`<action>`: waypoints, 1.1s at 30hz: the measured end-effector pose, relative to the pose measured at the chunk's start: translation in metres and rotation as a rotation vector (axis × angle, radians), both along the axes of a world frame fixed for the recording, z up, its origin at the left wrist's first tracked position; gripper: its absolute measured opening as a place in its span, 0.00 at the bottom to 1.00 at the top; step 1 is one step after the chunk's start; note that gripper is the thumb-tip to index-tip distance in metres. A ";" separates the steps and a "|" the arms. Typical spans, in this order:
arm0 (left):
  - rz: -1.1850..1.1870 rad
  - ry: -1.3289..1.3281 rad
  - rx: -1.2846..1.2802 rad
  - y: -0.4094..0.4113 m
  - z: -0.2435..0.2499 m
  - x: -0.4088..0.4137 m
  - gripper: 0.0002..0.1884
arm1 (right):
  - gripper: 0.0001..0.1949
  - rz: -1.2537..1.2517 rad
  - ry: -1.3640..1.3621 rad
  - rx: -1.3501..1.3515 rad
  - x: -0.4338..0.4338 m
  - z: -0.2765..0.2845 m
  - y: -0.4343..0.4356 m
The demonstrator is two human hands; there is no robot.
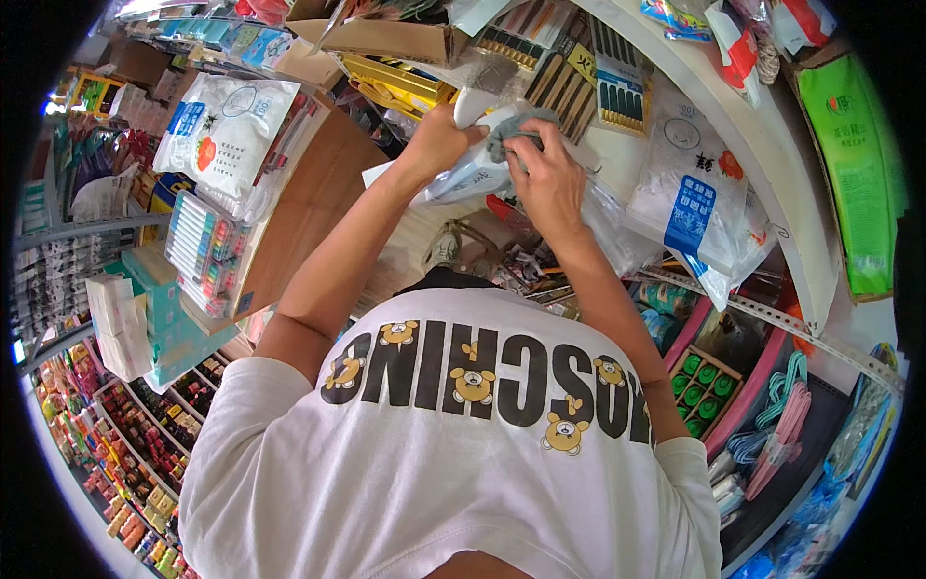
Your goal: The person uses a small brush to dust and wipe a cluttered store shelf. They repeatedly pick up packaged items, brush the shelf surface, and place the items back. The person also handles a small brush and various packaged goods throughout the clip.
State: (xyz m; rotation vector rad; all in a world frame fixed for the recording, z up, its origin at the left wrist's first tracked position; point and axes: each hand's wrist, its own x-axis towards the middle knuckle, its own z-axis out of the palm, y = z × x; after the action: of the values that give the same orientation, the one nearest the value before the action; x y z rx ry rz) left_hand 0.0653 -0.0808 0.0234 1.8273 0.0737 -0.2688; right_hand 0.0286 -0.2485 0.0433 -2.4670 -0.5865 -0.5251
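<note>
My left hand (439, 142) grips a smooth white object (472, 107), which looks like a handle. A grey, bristly-looking patch (493, 74) shows just beyond it, and I cannot tell whether the two are joined. Bunched under the fingers of my right hand (550, 177) is a grey cloth (522, 130), pressed against white, shiny plastic packaging (463, 177) that bears writing. Both hands are close together over the shelf. My hands hide part of the packaging.
Carded brushes (621, 87) lie beyond my hands. Plastic bag packs rest at right (680, 181) and left (224, 137). A curved white shelf edge (785, 174) arcs at right. Marker sets (199, 242) sit on the wooden counter (289, 195). An open carton (391, 42) stands at the back.
</note>
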 end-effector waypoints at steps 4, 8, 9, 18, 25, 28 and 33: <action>-0.048 -0.048 0.094 -0.001 0.000 0.000 0.14 | 0.06 -0.074 0.049 -0.043 0.003 -0.018 -0.021; -0.055 -0.075 0.209 -0.001 0.001 -0.002 0.15 | 0.07 -0.161 0.097 -0.055 0.002 -0.022 -0.029; -0.044 -0.091 0.220 0.001 0.000 -0.001 0.15 | 0.07 -0.205 0.098 -0.019 0.006 -0.023 -0.035; -0.091 -0.242 0.221 -0.004 -0.004 -0.003 0.15 | 0.08 -0.022 0.034 -0.101 -0.012 0.004 0.007; -0.113 -0.210 0.078 0.007 -0.006 -0.010 0.16 | 0.07 -0.247 0.250 -0.095 0.002 -0.041 -0.043; -0.009 0.103 -0.063 0.020 0.016 -0.008 0.12 | 0.08 -0.262 0.292 0.114 0.001 -0.060 -0.075; 0.113 0.148 -0.392 0.035 0.023 -0.004 0.07 | 0.08 -0.187 0.499 0.645 0.002 -0.046 -0.090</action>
State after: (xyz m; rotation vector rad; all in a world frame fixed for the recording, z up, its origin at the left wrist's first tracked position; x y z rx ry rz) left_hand 0.0615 -0.0456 0.0463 1.4077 0.2130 -0.3146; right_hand 0.0304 -0.3390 -0.0029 -1.9222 0.0265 -0.1159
